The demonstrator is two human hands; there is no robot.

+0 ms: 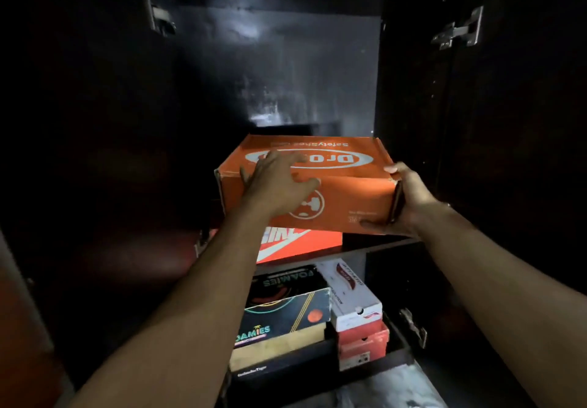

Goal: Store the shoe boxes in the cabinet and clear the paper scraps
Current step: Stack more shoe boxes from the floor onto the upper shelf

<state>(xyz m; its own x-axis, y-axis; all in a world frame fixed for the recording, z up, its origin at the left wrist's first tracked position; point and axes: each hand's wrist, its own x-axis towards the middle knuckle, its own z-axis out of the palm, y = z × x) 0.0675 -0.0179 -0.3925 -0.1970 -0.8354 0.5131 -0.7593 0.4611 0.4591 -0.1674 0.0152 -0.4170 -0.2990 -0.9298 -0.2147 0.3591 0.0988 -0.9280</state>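
An orange shoe box [346, 182] with a white oval logo sits at the cabinet's upper shelf, on top of a red box with white lettering [301, 244]. My right hand [409, 202] grips the orange box's near right corner, thumb on the lid and fingers under the bottom edge. My left hand [279, 182] lies spread across the lid and front face at the box's left side. The dark cabinet [286, 74] stands open, its upper space behind the box empty and dim.
On the lower shelf sit a black box marked Foamies [286, 315], another black one behind it, a white box [352, 296] and a red box [363, 342] stacked at the right. Open doors with metal hinges [457, 31] flank both sides. Pale crumpled material [394, 388] lies below.
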